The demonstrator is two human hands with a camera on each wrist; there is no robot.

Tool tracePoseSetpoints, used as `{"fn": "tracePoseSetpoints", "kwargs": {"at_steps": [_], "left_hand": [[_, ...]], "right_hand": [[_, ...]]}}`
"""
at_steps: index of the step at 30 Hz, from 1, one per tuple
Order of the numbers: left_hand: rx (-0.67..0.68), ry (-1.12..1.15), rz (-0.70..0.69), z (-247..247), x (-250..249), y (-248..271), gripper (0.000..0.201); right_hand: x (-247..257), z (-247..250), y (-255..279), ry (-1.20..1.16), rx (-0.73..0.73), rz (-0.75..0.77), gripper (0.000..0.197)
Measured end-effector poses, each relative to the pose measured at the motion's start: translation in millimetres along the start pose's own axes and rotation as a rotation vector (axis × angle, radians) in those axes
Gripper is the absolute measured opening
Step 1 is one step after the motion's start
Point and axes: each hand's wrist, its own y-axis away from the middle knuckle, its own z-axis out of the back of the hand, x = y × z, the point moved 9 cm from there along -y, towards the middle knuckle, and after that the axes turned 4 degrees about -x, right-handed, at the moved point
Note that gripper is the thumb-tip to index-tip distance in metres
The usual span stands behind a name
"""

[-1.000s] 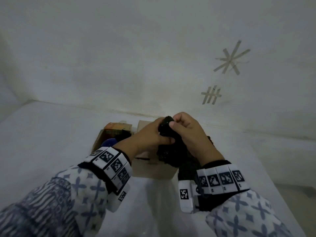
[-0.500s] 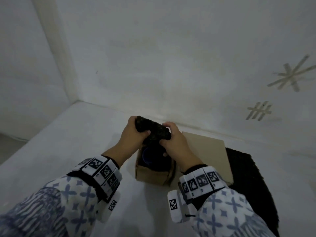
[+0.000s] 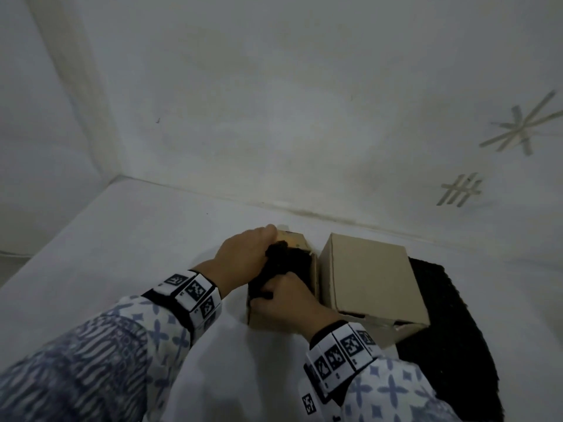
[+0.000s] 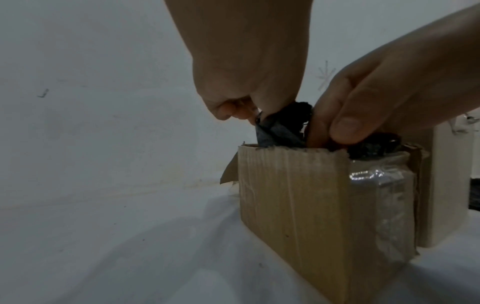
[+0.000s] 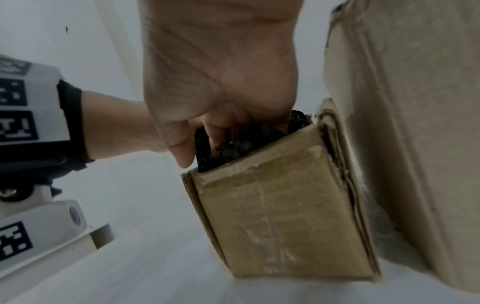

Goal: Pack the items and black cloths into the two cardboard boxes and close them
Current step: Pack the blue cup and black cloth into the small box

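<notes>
A small open cardboard box point(image 3: 262, 319) stands on the white surface. A bundled black cloth point(image 3: 283, 260) sits in its mouth. My left hand point(image 3: 243, 257) grips the cloth's far end at the box's back rim. My right hand point(image 3: 289, 300) holds the near end, its fingers curled down into the box. In the left wrist view the left hand point(image 4: 246, 92) pinches the cloth point(image 4: 283, 127) just above the box point(image 4: 291, 195). In the right wrist view the right hand point(image 5: 221, 92) digs into the cloth point(image 5: 233, 144) at the box point(image 5: 280, 216) rim. Whatever lies under the cloth is hidden.
A larger cardboard box point(image 3: 371, 281) with its lid down stands touching the small box's right side. It rests on a second black cloth point(image 3: 451, 345) spread out to the right. A white wall runs just behind both boxes, with a corner at far left.
The bundled cloth was held above the small box half a second ago; both hands have lowered it into the box's mouth. The head view has shifted left.
</notes>
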Motion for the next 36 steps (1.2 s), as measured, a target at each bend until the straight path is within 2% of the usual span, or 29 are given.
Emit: {"fn": "tracePoseSetpoints", "kwargs": {"at_steps": [3,6,8,10,12,14,15,18,21,24,28,36], "left_hand": [[0.181,-0.305,-0.18,-18.8,-12.1,0.5,0.019],[0.391,-0.329,-0.234,-27.6,-10.5,3.6,0.026],[0.506,-0.307,-0.258,-28.6,-8.8,6.2,0.026],[0.548,-0.336,-0.296,-27.3,-7.8,7.9,0.022],[0.562,-0.332,-0.316,-28.9,-8.2,10.2,0.02],[0.545,-0.245,-0.288,-31.6,-8.0,11.2,0.017],[0.519,-0.185,-0.256,-31.1,-8.1,11.0,0.021],[0.476,0.076,-0.103,-28.4,1.3,10.7,0.036],[0.568,0.2,-0.046,-32.1,11.3,18.8,0.039],[0.616,0.117,-0.121,-36.9,10.4,25.2,0.03],[0.608,-0.094,-0.194,-44.5,-1.0,31.3,0.022],[0.545,-0.332,-0.121,-60.4,-17.9,33.2,0.032]], "right_hand": [[1.1,-7.8,1.2,0.208,0.047,0.024,0.039],[0.2,-11.8,3.1,0.261,0.101,0.019,0.04],[-7.7,-6.3,2.7,0.173,0.113,-0.042,0.03],[-15.8,17.5,-0.1,-0.041,-0.034,-0.114,0.018],[-19.6,45.8,0.9,-0.171,-0.215,-0.142,0.025],[-17.5,53.1,-0.3,-0.203,-0.175,-0.123,0.061],[-15.5,51.4,-1.4,-0.158,-0.118,-0.109,0.067],[-7.1,44.8,0.3,0.078,-0.031,-0.029,0.034],[-1.4,28.1,5.0,0.232,0.113,0.059,0.032],[-1.3,10.8,10.2,0.371,0.268,0.055,0.027],[-5.9,-4.7,7.9,0.461,0.386,-0.002,0.027],[-8.4,-10.9,2.4,0.608,0.442,-0.007,0.03]]}}
